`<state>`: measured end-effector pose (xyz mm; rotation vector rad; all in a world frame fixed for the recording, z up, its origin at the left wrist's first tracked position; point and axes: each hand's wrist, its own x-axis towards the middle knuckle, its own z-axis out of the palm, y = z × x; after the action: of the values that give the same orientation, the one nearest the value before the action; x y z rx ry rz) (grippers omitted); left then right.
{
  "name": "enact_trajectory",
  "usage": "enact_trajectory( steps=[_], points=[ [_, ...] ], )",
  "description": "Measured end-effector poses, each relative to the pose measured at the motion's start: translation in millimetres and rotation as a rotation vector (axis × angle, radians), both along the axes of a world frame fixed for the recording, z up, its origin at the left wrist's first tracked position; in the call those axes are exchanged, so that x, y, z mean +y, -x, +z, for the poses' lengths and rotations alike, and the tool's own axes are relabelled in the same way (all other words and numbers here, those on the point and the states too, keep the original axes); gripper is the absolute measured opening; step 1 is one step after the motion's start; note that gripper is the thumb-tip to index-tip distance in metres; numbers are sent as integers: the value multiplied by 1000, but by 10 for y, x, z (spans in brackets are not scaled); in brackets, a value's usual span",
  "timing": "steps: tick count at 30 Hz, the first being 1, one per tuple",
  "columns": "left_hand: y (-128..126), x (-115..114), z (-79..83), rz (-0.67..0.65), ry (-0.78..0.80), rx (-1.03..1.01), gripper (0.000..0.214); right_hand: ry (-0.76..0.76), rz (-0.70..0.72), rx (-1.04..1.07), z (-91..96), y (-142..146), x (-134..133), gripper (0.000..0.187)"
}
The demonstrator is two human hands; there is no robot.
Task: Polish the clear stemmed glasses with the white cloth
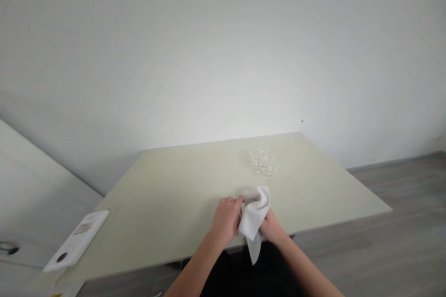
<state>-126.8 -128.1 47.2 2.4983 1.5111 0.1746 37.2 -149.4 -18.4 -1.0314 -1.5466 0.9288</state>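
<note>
A white cloth [256,216] is bunched between my two hands above the table's near edge, one corner hanging down below it. My right hand [271,226] is closed around the cloth from the right, its fingers mostly covered by the folds. Against the cloth's left side, my left hand [226,216] is closed with curled fingers; whatever lies in its grip is hidden. Beyond the cloth, a cluster of small clear, shiny pieces [261,161] lies on the pale table [181,195]. Their exact kind is too blurred to tell.
A white flat box [78,241] with a dark round mark lies along the table's left edge. Behind the table rises a plain wall [223,55]. A white panel [38,185] with a dark handle stands at the left. Grey wood-look floor [400,222] shows at the right.
</note>
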Motion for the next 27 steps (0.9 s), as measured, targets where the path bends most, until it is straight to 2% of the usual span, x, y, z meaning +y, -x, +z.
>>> enact_trajectory(
  steps=[2,4,6,7,9,12,15,19,23,27],
  points=[
    [16,-47,43,-9,14,-48,35,115,-72,63,-34,-26,28,25],
    [42,-83,83,15,54,-99,32,167,-84,71,4,-62,35,29],
    [65,-106,118,8,68,-97,32,146,11,48,109,-86,22,26],
    [70,-115,132,-10,66,-68,31,116,105,13,174,-90,12,22],
    [66,-132,150,-62,73,8,30,71,203,-54,294,-83,-7,19],
    [46,-159,152,-106,121,59,32,11,254,-141,377,-61,-15,21],
    [38,-171,145,-109,137,66,35,-71,301,-242,343,-55,0,20],
    [49,-164,141,-115,152,61,35,-181,287,-297,247,-81,27,20],
    [60,-161,127,-123,179,20,33,-205,298,-301,188,-99,44,22],
    [67,-159,100,-139,172,1,30,-191,314,-320,221,-86,38,21]
  ],
)
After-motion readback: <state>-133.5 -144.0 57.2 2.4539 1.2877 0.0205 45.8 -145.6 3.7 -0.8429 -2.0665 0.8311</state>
